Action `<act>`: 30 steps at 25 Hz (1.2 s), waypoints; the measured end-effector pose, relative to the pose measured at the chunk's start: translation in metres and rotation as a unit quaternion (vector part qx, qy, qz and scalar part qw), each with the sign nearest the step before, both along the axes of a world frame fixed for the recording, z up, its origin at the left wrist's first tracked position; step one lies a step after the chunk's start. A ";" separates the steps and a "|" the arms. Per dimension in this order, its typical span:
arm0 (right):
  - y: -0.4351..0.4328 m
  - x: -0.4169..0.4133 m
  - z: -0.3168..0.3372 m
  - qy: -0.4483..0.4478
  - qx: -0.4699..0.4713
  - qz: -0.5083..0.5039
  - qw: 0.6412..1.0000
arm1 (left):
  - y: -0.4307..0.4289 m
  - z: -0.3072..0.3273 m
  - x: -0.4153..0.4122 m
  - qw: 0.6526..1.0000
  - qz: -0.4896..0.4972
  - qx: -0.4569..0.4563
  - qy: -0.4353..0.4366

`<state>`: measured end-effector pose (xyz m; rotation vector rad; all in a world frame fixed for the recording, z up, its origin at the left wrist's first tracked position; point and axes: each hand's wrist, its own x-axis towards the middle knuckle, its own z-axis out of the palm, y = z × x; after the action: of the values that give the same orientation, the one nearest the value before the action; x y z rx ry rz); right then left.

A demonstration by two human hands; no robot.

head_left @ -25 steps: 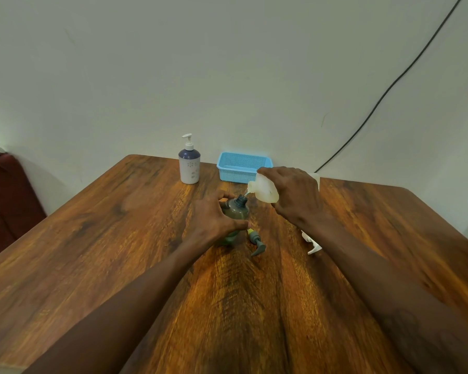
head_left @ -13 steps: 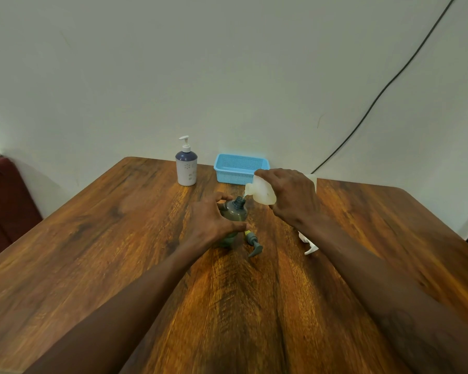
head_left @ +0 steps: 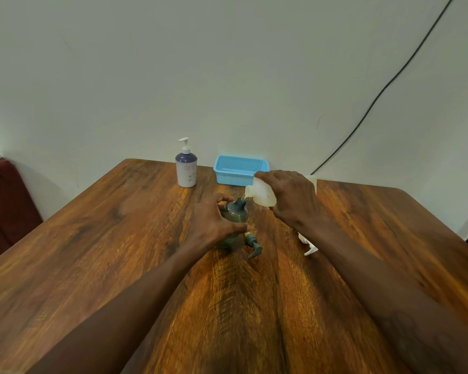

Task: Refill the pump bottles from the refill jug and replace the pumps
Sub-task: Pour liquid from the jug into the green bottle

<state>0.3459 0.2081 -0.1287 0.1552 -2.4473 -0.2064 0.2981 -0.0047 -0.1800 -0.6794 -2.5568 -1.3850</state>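
My left hand (head_left: pixel 214 225) grips a dark green bottle (head_left: pixel 237 215) that stands upright on the wooden table (head_left: pixel 106 252) with its neck uncovered. My right hand (head_left: pixel 292 201) holds a translucent white refill jug (head_left: pixel 261 194) tipped to the left, its spout right above the green bottle's neck. The green pump (head_left: pixel 253 244) lies on the table just in front of the bottle. A white pump (head_left: pixel 308 245) lies on the table beside my right forearm, partly hidden by it. A purple and white pump bottle (head_left: pixel 186 168) with its white pump fitted stands at the back.
A blue mesh basket (head_left: pixel 241 170) sits against the wall behind the jug. A black cable (head_left: pixel 384 87) runs diagonally down the wall on the right. A dark red seat (head_left: pixel 3 201) is past the table's left edge.
Both hands keep their grips and the jug stays tipped over the green bottle's neck. The view has shifted slightly.
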 end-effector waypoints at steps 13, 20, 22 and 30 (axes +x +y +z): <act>-0.001 0.002 0.001 -0.002 0.003 -0.003 1.000 | -0.001 0.003 0.003 1.000 0.006 -0.009 0.000; -0.002 0.003 0.002 -0.006 0.001 -0.003 1.000 | 0.000 0.001 0.002 1.000 0.003 -0.015 0.005; -0.001 0.004 0.002 -0.008 0.000 -0.002 1.000 | 0.000 0.002 0.002 1.000 0.004 -0.015 0.004; -0.002 0.006 0.003 -0.008 0.001 -0.001 1.000 | 0.000 0.004 0.005 1.000 0.001 -0.014 0.003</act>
<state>0.3523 0.2062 -0.1257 0.1551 -2.4642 -0.2086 0.3033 -0.0052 -0.1764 -0.6835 -2.5767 -1.3475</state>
